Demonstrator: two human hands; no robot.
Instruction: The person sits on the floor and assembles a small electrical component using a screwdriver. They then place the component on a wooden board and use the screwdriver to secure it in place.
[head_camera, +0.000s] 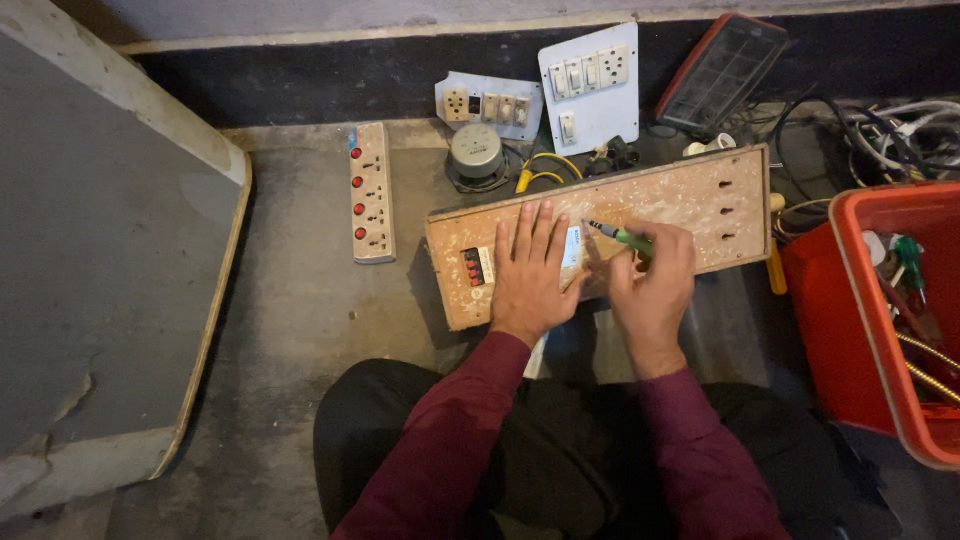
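Concrete floor, person seated, wooden switchboard (690, 200) just before knees. Left hand (530, 270) flat on board, fingers spread, beside red switch block (474, 266). Right hand (655, 275) clamped on green screwdriver (622, 236), tip at board face (contact unclear). Board's right cut-outs empty; fitting seems unfinished.

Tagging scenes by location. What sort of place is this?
Probably an informal electrical repair spot on a bare concrete floor. The person sits there, left hand flat on a wooden switch board, right hand holding a green screwdriver. Loose switch plates and a red bin of tools surround them.
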